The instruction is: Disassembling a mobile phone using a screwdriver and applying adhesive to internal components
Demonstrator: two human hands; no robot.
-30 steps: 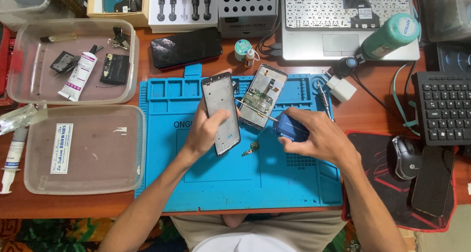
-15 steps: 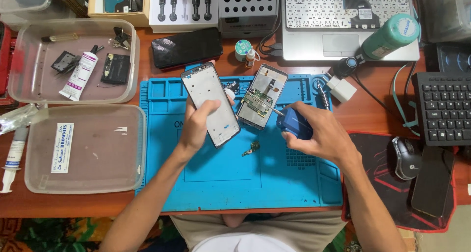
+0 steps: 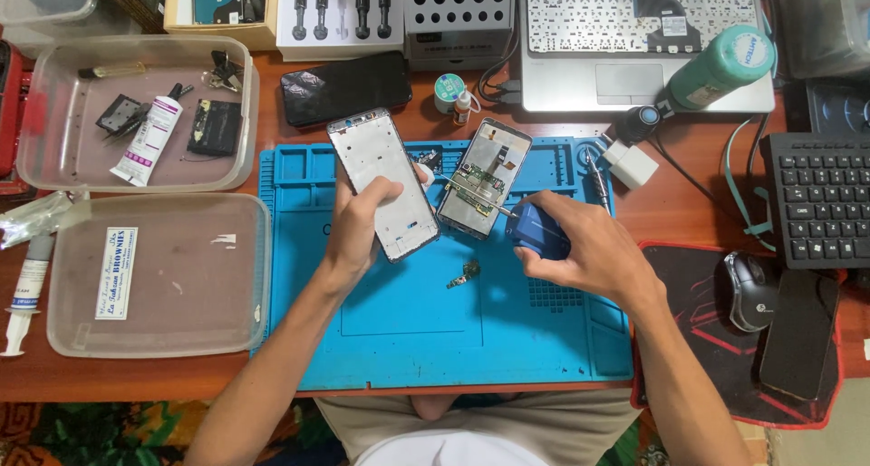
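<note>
Blue mat [image 3: 408, 339] under both hands; left hand [image 3: 358, 226] closed round white frame [image 3: 385, 183], long axis tilted up-left; right hand [image 3: 584, 253] closed on blue screwdriver [image 3: 535, 230], tip on open phone [image 3: 483, 178], just right of frame

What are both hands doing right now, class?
Left hand: closed on a phone frame.
Right hand: closed on a blue screwdriver.

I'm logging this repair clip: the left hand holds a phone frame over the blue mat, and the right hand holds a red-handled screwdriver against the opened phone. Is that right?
Not quite. The screwdriver in the right hand has a blue handle, not red, as the head view shows. The rest holds: the left hand holds the phone frame over the blue mat, and the screwdriver's tip meets the opened phone.
</note>
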